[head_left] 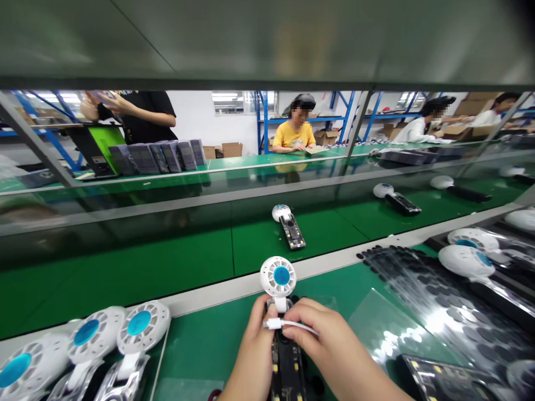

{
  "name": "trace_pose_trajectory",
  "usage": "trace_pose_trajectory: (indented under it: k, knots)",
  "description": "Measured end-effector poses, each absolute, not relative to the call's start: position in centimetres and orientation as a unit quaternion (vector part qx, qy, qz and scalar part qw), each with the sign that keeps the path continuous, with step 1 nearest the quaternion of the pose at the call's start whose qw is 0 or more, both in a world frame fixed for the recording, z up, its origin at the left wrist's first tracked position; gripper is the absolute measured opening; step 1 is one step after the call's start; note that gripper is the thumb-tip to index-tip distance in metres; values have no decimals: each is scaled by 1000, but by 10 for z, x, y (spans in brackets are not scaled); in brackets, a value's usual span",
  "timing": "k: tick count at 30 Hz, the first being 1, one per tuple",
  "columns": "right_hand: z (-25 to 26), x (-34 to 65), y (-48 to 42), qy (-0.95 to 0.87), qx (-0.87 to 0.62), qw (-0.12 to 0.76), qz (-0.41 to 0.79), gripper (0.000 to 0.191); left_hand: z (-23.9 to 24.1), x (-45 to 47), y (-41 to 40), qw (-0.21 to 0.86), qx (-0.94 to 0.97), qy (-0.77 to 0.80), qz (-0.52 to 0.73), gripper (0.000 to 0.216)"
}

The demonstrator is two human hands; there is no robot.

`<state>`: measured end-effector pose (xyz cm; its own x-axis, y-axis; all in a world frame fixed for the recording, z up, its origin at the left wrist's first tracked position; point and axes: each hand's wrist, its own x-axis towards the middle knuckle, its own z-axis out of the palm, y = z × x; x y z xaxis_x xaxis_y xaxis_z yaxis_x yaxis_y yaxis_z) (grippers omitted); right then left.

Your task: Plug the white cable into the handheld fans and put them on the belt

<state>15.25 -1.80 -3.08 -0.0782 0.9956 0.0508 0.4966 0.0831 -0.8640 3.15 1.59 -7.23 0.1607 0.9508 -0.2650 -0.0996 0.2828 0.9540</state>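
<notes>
Holding fan unit (279,278), left hand (254,345), right hand (330,345) pinching white cable (288,324).

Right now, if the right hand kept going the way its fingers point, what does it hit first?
The right hand points up-left at the white cable plug it pinches. Straight on, it would probably meet the left hand holding the fan unit; depth is unclear.

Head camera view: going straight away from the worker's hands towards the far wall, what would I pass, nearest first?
Right hand and left hand on a white cable → white fan unit → pale rail → fan unit on the green belt → seated person in yellow.
</notes>
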Motion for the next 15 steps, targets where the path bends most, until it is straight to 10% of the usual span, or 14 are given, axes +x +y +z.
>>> trace_pose_trajectory:
  k: [15]
  knots:
    - [-30, 153, -19, -649, -592, 329, 346, 18, -65, 32, 12, 625, 438, 500, 410, 29]
